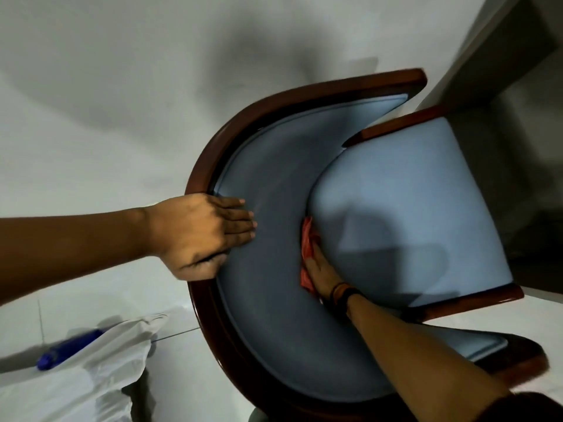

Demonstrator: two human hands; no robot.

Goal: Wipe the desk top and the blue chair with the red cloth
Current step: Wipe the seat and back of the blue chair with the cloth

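Observation:
The blue chair (396,190) fills the middle of the view, seen from above, with a curved blue backrest and a dark red wooden frame. My left hand (201,233) grips the top of the backrest, fingers lying flat on the blue padding. My right hand (320,269) presses the red cloth (307,239) into the crease where the seat meets the backrest. Part of the cloth is hidden under my fingers. A dark band sits on my right wrist.
A grey desk edge (487,56) rises at the upper right, close to the chair's front. On the pale tiled floor at lower left lie a white plastic bag (91,370) and a blue bottle (70,348).

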